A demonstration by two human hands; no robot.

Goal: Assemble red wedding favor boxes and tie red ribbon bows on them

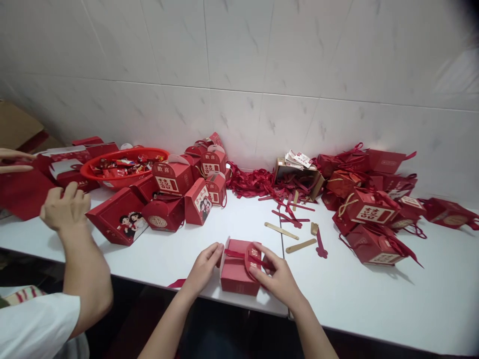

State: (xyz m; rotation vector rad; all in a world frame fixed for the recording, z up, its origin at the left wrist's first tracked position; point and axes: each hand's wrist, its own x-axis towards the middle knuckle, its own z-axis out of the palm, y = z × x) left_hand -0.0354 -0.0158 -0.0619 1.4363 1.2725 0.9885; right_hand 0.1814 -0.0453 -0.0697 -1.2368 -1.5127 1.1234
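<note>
A small red gift box (236, 273) sits at the near edge of the white table (374, 294), with a red ribbon (239, 254) laid across its top. My left hand (204, 269) presses against the box's left side, fingers curled on its edge. My right hand (275, 276) grips the box's right side and pinches the ribbon end on the rounded flap.
Another person's hand (65, 207) and arm in a white sleeve work at the left. Folded red boxes (179, 192) and a red bowl of sweets (123, 167) stand behind. Loose ribbons (262, 184), a cardboard box of tags (297, 169), wooden sticks (280, 230) and finished boxes (370, 219) lie at right.
</note>
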